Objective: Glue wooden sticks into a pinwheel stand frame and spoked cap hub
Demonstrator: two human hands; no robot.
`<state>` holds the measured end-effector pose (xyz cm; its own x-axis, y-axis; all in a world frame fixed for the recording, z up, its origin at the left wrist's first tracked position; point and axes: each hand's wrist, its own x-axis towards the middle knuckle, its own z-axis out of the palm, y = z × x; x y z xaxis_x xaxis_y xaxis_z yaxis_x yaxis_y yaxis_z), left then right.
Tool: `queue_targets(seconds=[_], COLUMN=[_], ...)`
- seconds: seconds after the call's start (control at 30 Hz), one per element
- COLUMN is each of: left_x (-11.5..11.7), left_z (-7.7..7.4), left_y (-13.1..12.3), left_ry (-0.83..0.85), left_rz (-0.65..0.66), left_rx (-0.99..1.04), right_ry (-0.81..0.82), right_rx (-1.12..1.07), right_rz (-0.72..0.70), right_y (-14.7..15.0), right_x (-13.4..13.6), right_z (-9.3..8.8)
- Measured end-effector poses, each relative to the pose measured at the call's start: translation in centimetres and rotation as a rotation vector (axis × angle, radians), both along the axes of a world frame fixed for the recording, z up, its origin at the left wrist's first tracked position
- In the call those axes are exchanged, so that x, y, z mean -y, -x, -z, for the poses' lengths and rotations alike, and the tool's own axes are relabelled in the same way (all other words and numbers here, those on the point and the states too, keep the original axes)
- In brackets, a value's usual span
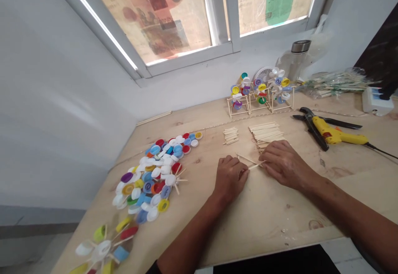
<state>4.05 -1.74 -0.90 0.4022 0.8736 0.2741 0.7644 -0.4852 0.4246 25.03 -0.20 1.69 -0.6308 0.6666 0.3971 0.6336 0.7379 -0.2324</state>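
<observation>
**Two Hands Closed on Thin Sticks at the Plywood Desk**

The person's left hand (230,177) and right hand (283,163) rested near each other on the pale plywood desk (280,216). Between them lay two thin pale wooden sticks (248,159), crossing at a shallow angle. The left hand was curled, its fingers pinched on the near end of one stick. The right hand lay palm down with its fingers bent shut over the other ends.

Just beyond the right hand was a stack of long wooden sticks (265,131), and to its left a smaller bundle of short wooden sticks (230,135). Well to the left spread a heap of coloured plastic bottle caps (155,174), white, blue, red, yellow and purple. A pinwheel of caps on sticks (102,247) lay at the desk's near left corner.

Against the wall under the window (217,17) stood three small stick frames with cap wheels (259,93). To the right lay a yellow glue gun (336,135) beside black-handled cutters (307,120). Farther back were a clear bag of sticks (336,83) and a white power strip (377,102).
</observation>
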Motion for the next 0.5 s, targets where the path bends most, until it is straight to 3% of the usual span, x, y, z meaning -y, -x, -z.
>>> queue_targets(seconds=[0.23, 0.5], left_x=[-0.40, -0.43], left_z=[0.74, 0.86], left_y=[-0.01, -0.25], left_ry=[-0.004, -0.032], left_rz=[-0.069, -0.087], left_rx=[0.026, 0.020], right_ry=[-0.125, -0.096], right_rx=[-0.127, -0.069], right_rz=[0.091, 0.108], right_y=[-0.45, -0.37], right_x=[-0.40, -0.46], right_z=[0.12, 0.64])
